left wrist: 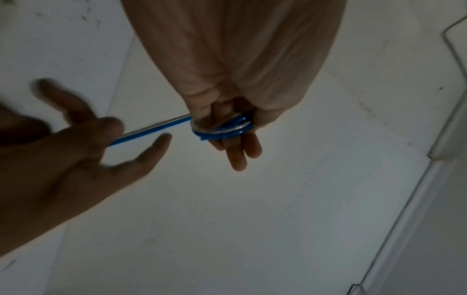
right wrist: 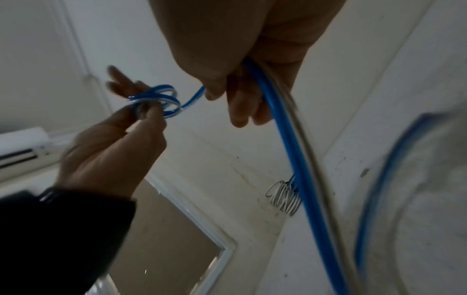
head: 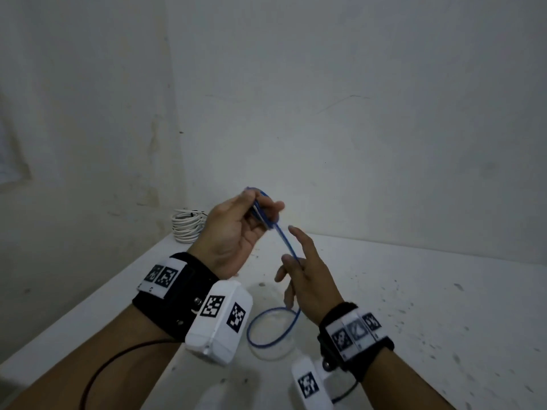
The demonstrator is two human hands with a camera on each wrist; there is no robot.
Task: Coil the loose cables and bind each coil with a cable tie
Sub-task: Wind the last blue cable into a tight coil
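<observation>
While the left hand point(head: 233, 232) was raised above the table point(head: 414, 291), its grip was closed on a small blue coil point(left wrist: 222, 127) wound around its fingers point(left wrist: 237, 153), thumb pinching the loops in place. From that coil the blue cable point(head: 285, 242) ran down to the right hand point(head: 310, 276), whose grip was loosely curled round the strand, index finger stretched out straight. Below the right hand the cable hung in a wide loose loop point(head: 272, 327) that lay on the white, speckled table. At the table's far left corner, against the wall point(head: 355, 113), a white coil point(head: 187, 226) sat already wound. Both wrists wore dark straps with white marker blocks point(head: 220, 318)
</observation>
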